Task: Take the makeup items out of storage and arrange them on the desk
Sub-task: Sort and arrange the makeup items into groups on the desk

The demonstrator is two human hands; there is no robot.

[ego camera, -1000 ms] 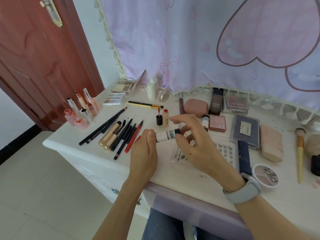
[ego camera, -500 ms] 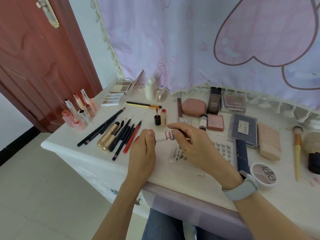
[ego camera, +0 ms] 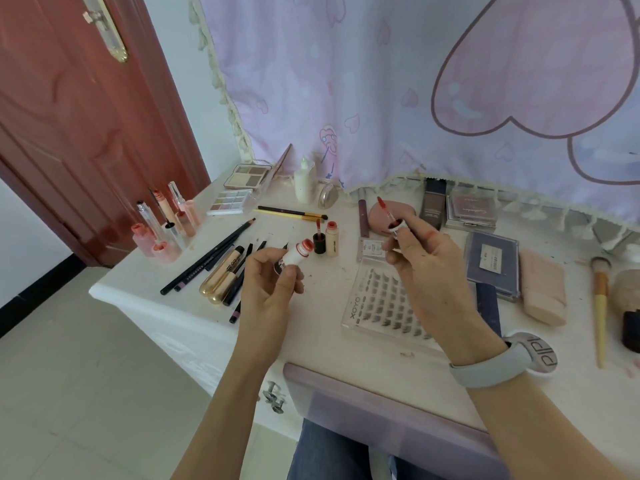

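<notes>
My left hand [ego camera: 270, 282] grips a small white lip-gloss tube [ego camera: 298, 253] with its red mouth open, tilted up to the right above the desk [ego camera: 311, 341]. My right hand [ego camera: 419, 258] pinches the tube's dark cap [ego camera: 396, 226], whose red-tipped wand [ego camera: 383, 207] points up and away. The two parts are well apart. A second open gloss tube [ego camera: 331, 238] and its dark cap with wand [ego camera: 319, 239] stand upright on the desk between my hands.
Pencils and gold tubes [ego camera: 221, 268] lie at the left, pink bottles [ego camera: 162, 233] at the left edge. A clear lash tray [ego camera: 384, 303] lies under my right hand. Palettes [ego camera: 491, 261], a pink compact [ego camera: 377, 216] and a brush [ego camera: 601, 303] fill the right and back.
The closed tube held between both hands has come apart. My right hand pulled the cap and wand out and up to the right, while my left hand tilted the tube upward.
</notes>
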